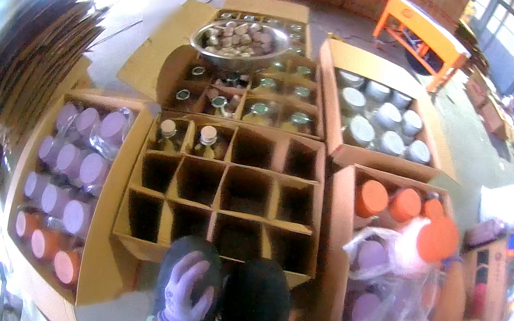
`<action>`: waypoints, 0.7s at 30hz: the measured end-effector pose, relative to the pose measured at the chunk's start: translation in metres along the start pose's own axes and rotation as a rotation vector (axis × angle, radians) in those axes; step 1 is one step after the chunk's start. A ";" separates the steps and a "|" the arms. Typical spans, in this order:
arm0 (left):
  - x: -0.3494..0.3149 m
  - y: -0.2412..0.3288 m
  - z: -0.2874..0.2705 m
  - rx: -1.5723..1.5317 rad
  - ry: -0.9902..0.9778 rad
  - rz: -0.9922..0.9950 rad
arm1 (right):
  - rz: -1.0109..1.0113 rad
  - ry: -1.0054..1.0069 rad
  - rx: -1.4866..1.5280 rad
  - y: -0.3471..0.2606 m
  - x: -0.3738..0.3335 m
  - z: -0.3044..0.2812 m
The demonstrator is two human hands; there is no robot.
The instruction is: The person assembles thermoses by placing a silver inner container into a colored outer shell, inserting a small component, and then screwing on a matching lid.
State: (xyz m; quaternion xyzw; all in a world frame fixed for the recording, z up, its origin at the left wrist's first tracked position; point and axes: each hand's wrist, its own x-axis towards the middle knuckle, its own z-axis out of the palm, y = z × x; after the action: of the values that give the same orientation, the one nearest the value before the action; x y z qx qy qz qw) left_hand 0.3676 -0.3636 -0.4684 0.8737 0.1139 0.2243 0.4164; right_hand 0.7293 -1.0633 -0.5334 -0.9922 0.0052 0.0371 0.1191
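Observation:
My left hand, in a pale purple glove, rests on my left knee with its fingers spread and holds nothing. At the right, my right hand is mostly hidden behind an orange-capped jar, which it grips above the right carton. The jar lies tilted, its blurred pale body toward the left. Crumpled clear plastic covers purple-lidded and orange-lidded jars in that carton. Before my knees stands a divided carton. Two glass bottles with pale stoppers stand in its far left compartments.
Farther off, another divided carton holds several glass bottles, with a metal bowl of stoppers on top. Purple-lidded and orange-lidded jars fill the left carton. A carton of white-lidded jars stands far right. Flattened cardboard is stacked left.

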 end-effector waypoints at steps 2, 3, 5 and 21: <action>0.006 0.011 0.001 -0.063 -0.066 0.074 | 0.005 0.141 0.193 0.015 -0.019 -0.043; 0.011 0.018 0.002 -0.099 -0.111 0.125 | -0.010 0.217 0.327 0.019 -0.029 -0.070; 0.012 0.023 0.009 -0.276 -0.221 0.161 | -0.083 0.335 0.597 -0.026 -0.029 -0.127; 0.039 0.163 -0.128 -0.566 -0.188 0.541 | -0.403 0.408 1.236 -0.487 -0.341 -0.119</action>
State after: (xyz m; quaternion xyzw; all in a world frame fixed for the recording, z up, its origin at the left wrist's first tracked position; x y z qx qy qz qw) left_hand 0.3412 -0.3642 -0.2588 0.7397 -0.2248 0.2676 0.5751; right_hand 0.4070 -0.6182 -0.2774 -0.7107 -0.1369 -0.1834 0.6652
